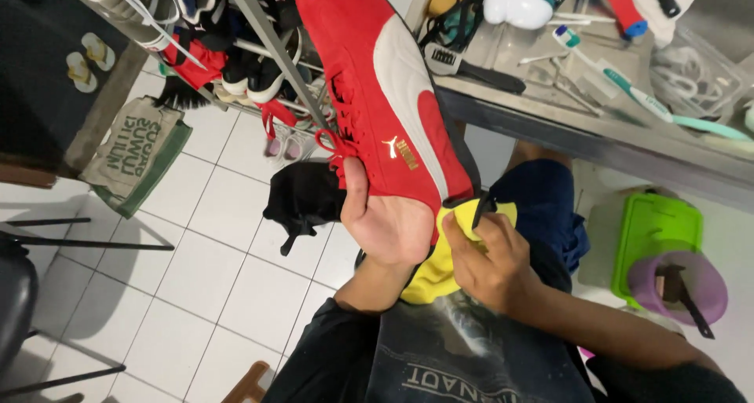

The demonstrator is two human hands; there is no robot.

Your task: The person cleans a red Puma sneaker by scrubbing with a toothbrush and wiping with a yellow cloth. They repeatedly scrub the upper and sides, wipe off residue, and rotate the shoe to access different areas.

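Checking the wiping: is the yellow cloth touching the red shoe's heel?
Touching. The head view shows the right hand pressing the yellow cloth against the heel of the red shoe, with no gap visible.

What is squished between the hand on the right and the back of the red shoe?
A yellow cloth. In the head view, the right hand presses it against the heel of the red shoe, which the left hand holds from below.

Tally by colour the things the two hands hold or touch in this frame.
Red and white: 1, the shoe, gripped by the left hand
Yellow: 1, the cloth, pressed to the shoe's heel by the right hand
Total: 2
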